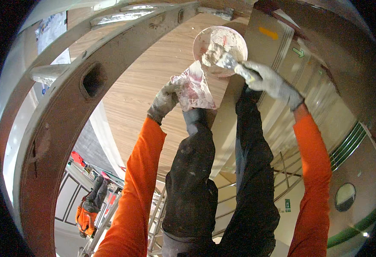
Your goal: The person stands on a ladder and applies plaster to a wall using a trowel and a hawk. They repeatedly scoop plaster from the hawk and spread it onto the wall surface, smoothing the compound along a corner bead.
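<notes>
There's 1 bkt (pixel 200 44), 1 scraper (pixel 240 70), 1 smeared sheet (pixel 194 90), 2 gloved grips (pixel 165 99) (pixel 272 80), 1 bkgd person (pixel 86 218).

This is looking like a building site: a ladder (pixel 70 98) is framing the left, a far bucket (pixel 197 49) is holding pale paste (pixel 228 40).

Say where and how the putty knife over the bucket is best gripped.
The putty knife is probably best held by its handle, coming from the right: that end slants toward the picture's lower right, into the right hand, while the blade end is caked with pale paste over the bucket.
</notes>
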Demonstrator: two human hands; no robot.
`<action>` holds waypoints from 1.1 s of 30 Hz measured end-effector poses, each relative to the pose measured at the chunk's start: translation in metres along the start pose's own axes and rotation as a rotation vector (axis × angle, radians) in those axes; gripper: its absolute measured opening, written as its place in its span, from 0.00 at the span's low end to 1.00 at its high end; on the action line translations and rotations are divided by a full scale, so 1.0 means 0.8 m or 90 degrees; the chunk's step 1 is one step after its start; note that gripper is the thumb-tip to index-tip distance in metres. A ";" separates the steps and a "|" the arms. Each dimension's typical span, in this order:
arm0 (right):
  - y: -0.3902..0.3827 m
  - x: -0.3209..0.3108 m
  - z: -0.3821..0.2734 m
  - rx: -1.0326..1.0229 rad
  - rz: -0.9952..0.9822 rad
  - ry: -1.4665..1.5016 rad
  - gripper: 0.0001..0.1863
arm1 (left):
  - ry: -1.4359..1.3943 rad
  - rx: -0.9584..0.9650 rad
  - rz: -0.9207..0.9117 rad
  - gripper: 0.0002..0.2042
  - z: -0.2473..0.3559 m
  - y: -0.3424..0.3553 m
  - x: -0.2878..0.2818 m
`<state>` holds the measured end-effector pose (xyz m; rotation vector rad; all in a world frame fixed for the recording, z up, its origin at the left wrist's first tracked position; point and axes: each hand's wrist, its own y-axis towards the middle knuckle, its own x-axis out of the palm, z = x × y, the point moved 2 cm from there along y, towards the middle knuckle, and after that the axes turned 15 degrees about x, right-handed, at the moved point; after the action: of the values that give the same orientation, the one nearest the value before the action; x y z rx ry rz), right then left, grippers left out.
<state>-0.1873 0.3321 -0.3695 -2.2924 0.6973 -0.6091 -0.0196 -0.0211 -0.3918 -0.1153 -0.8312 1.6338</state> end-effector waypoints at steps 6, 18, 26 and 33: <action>-0.052 0.048 -0.002 -0.237 0.396 -0.254 0.26 | -0.003 0.021 -0.030 0.17 0.027 0.003 0.044; -0.003 0.054 0.064 -0.468 0.663 -0.342 0.29 | -0.321 -0.105 0.032 0.21 0.048 0.016 0.143; 0.003 0.020 0.052 -0.409 0.625 -0.431 0.32 | -0.485 -0.120 0.033 0.16 0.036 0.021 0.133; 0.006 -0.021 0.067 -0.311 0.565 -0.547 0.27 | -0.410 -0.016 0.120 0.14 0.032 0.009 0.127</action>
<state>-0.1703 0.3640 -0.4130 -2.0221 1.3317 0.9794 -0.0647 0.0585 -0.3395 0.3444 -1.3594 1.8644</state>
